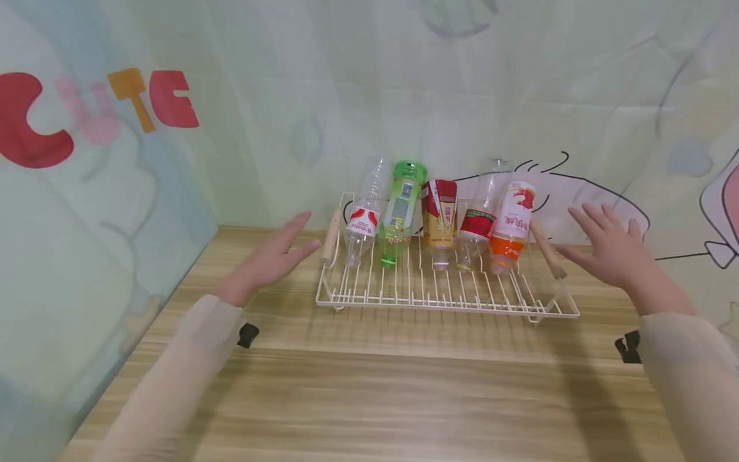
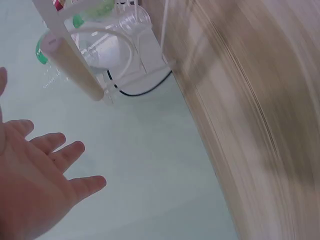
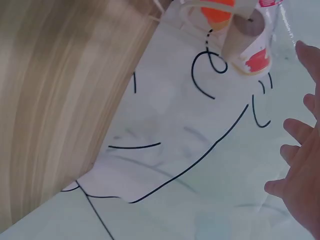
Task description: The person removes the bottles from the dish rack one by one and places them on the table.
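A white wire rack with two wooden handles stands on the table, holding a row of bottles tilted neck-down. From left to right are a clear bottle with a red-and-white label, a green bottle, a red-and-yellow bottle, a clear bottle with a red label and a white-and-orange bottle. My left hand hovers beside the left wooden handle, fingers extended, apart from it. On the other side, my right hand is spread near the right wooden handle. Neither hand holds anything.
The wood-grain table extends in front of the rack. Close behind hangs a pale printed backdrop, which also runs along the left side. A black clip-like piece shows by the left wrist, another by the right.
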Tool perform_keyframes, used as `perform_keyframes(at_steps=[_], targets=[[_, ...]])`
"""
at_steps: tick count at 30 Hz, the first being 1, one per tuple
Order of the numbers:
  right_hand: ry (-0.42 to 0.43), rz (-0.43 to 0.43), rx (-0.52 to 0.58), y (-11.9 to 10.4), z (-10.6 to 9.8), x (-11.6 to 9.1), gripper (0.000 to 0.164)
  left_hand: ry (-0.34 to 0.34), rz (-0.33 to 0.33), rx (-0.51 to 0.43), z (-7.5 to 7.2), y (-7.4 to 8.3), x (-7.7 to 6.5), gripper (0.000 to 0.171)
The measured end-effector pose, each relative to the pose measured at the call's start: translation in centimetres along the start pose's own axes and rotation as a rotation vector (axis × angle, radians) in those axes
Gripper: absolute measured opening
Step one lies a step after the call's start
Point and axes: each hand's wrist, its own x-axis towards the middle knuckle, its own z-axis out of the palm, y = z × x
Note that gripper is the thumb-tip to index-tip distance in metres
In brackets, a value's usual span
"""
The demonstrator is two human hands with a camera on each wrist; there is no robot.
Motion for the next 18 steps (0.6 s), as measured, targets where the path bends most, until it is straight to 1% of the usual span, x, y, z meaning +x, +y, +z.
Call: perform_keyframes(at_steps=[2, 4, 7, 10, 13, 18], targets=[[0.015, -0.016, -0.003, -0.6, -0.2, 0.6, 0.078, 0.008, 0.024, -0.035, 0.5, 0.2, 0.4, 0.075], [0.018, -0.028, 0.0, -1.3, -0.3, 1.1, 0.077, 0.016, 0.033, -0.057, 0.9, 0.3, 0.7, 0.075], [0.007, -0.031, -0.002, -2.1, -0.4, 2.0, 0.077, 0.025, 0.035, -0.097, 1.6, 0.4, 1.0, 0.076], [-0.008, -0.025, 0.015, -2.7, -0.6, 2.9, 0.078, 0.026, 0.016, -0.148, 2.2, 0.5, 1.1, 0.075], [-0.017, -0.014, 0.056, -3.1, -0.8, 3.7, 0.078, 0.025, -0.01, -0.191, 2.7, 0.4, 1.2, 0.073], [-0.04, 0.051, 0.205, -3.6, -1.1, 4.7, 0.081, 0.034, -0.034, -0.236, 3.3, 0.3, 1.3, 0.07]])
